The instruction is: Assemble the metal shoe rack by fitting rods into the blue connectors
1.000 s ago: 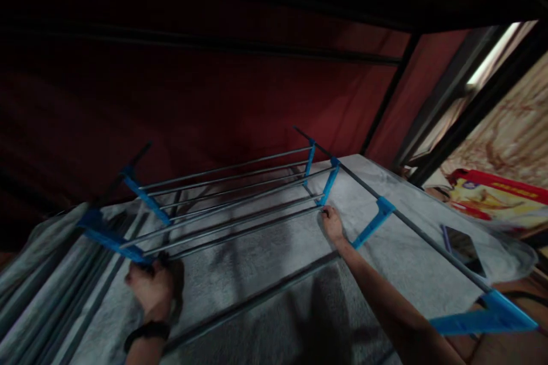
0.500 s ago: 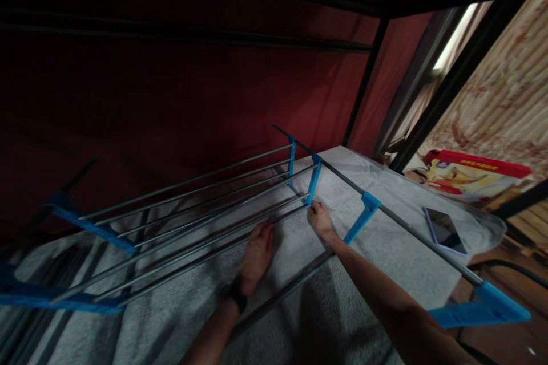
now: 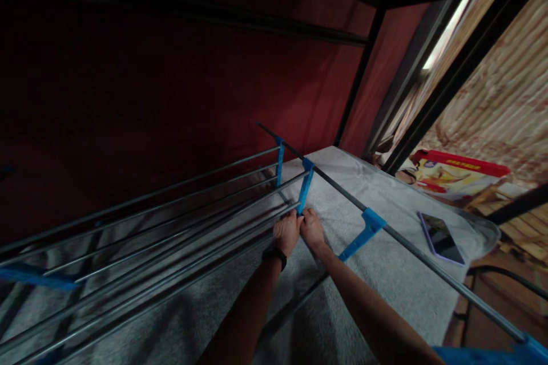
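A rack of thin grey metal tubes and blue plastic brackets stands on a grey cloth surface. My left hand [image 3: 286, 234], with a black wristband, is closed around the end of the lowest front metal tube [image 3: 240, 252]. Right beside it, my right hand [image 3: 312, 229] grips the lower end of a blue bracket [image 3: 305, 185], and the two hands touch. My fingers hide the joint between tube and bracket. Behind, another blue bracket [image 3: 279, 165] holds more tubes. A third blue bracket [image 3: 363, 234] hangs from the long side tube [image 3: 342, 187], near my right forearm.
A phone [image 3: 440, 238] lies on the cloth surface [image 3: 402, 285] at the right. Beyond the edge is a red and yellow box [image 3: 460, 174]. Dark metal frame bars [image 3: 363, 80] stand before a red wall covering [image 3: 205, 97].
My left hand has moved right and forward, closing on the tube end beside my right hand. My right hand stays at the bracket's lower end. The view has shifted right.
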A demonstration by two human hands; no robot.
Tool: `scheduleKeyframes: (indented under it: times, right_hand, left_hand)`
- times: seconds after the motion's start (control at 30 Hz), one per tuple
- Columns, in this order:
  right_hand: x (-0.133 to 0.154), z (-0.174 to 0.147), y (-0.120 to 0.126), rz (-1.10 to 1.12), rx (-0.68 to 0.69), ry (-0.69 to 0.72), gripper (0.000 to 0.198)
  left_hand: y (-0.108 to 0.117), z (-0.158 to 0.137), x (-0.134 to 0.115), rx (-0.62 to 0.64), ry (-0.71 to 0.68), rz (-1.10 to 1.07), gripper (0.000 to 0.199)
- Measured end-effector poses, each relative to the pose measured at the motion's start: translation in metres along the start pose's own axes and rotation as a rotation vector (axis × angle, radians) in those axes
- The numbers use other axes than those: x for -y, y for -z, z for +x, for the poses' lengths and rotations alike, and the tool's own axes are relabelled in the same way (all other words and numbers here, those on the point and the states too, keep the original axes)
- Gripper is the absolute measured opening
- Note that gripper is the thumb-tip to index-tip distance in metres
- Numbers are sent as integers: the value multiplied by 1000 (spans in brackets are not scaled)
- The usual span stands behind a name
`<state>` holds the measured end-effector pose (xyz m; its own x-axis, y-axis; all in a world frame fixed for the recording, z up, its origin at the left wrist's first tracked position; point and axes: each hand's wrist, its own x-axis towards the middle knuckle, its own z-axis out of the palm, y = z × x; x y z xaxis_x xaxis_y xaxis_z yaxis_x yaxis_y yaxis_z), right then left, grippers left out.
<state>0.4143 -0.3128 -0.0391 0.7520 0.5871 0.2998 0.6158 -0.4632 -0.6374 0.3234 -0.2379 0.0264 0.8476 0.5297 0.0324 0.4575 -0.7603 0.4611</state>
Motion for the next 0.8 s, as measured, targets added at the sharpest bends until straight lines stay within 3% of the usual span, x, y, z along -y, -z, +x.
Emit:
scheduleKeyframes:
  times: [0.4,0.8]
  right_hand:
    - [5,0,6,-23,74,-64,29]
    - [0,3,6,-11,76,-16,19]
  left_hand:
    - [3,8,5,19,5,55,36]
    - [-3,15,20,25,-48,6,32]
